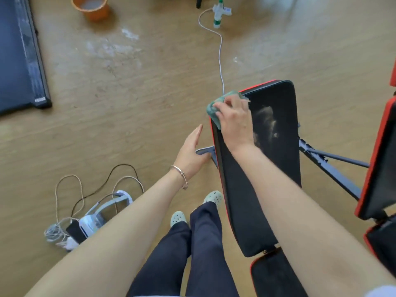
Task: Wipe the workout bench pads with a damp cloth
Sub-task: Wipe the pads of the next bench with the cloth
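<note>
Bench pad (278,168) is taking a green cloth (212,109) on its upper left edge, the right hand (234,123) gripping it; the left hand (190,153) is hovering nearby, fingers straight together.

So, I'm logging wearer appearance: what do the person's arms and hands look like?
Both forearms are bare, with no sleeves or gloves. The left hand has a thin silver bangle at its wrist. The right hand shows no ring, watch or bracelet.

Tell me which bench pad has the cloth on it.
The long middle pad: the right hand holds the green cloth at its far corner; the right-side pad has none.
</note>
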